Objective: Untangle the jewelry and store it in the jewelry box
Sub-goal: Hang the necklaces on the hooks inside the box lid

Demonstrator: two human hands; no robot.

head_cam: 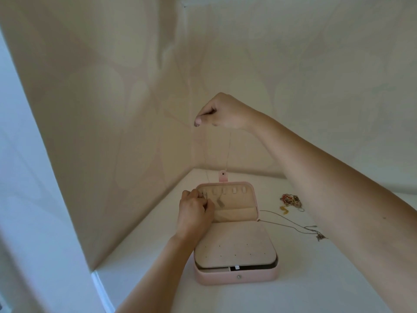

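Observation:
A pink jewelry box point(237, 275) lies open on the white table, its lid point(256, 199) standing up with a row of small hooks. My right hand point(222, 112) is raised high above the box and pinches a thin chain point(228, 152) that hangs down toward the lid. My left hand point(194, 212) is at the lid's left hooks, fingers curled on the chain's lower end. A small pendant point(219, 203) dangles inside the lid. To the right of the box lie a silver necklace point(300, 227) and a tangled heap of colourful jewelry point(292, 201).
The table sits in a corner between two beige patterned walls point(112, 98). Its left edge point(101, 288) runs close beside my left forearm. A perforated earring panel point(234, 245) covers the box's lower half.

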